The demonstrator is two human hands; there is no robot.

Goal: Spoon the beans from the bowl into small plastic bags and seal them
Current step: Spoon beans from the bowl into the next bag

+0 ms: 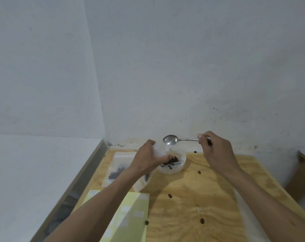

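Left hand [146,158] grips the floppy, slippery plastic bag [143,180] by its mouth while right hand [213,151] pinches the stiff spoon [171,139] handle.

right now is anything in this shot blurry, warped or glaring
Head view: wide-angle lens bends the table edges outward; the spoon bowl shows a soft sheen, no harsh glare; arms cast soft shadows on the wood; the bag in the left hand looks hazy, and the image is slightly soft overall.

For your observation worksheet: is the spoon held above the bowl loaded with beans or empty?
Empty. The spoon in the right hand shows a bare, shiny hollow; the beans lie in the bowl below.
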